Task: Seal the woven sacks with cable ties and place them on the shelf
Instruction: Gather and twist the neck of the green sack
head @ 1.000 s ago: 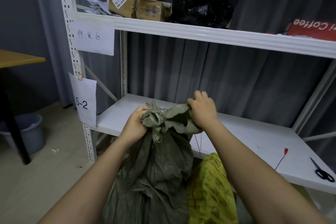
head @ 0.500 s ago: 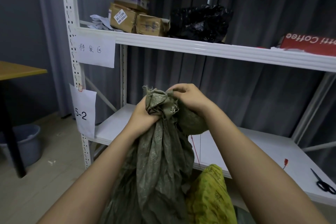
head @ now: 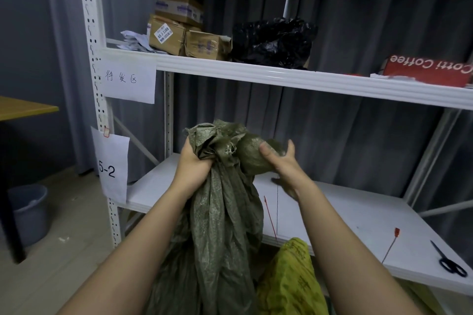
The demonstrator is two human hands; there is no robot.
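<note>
Left hand (head: 194,163) is gripping the green sack (head: 225,212) neck, right hand (head: 281,163) is cupping bunched cloth beside it, untied, so gathers risk slipping loose.

Upper paper sign (head: 128,79): handwritten "待发区", taped to the left upright of the shelf frame (head: 94,64).
Lower paper sheet (head: 112,163): "5-2", hanging from the same upright, near the lower shelf.
Red box (head: 427,70): white lettering "Cotti Coffee", seen upside down, far right on the middle shelf.
Sticker on brown carton (head: 163,33): printed digits, roughly "65 3 3306", partly blurred.
Other carton print: too blurred to read.
</note>
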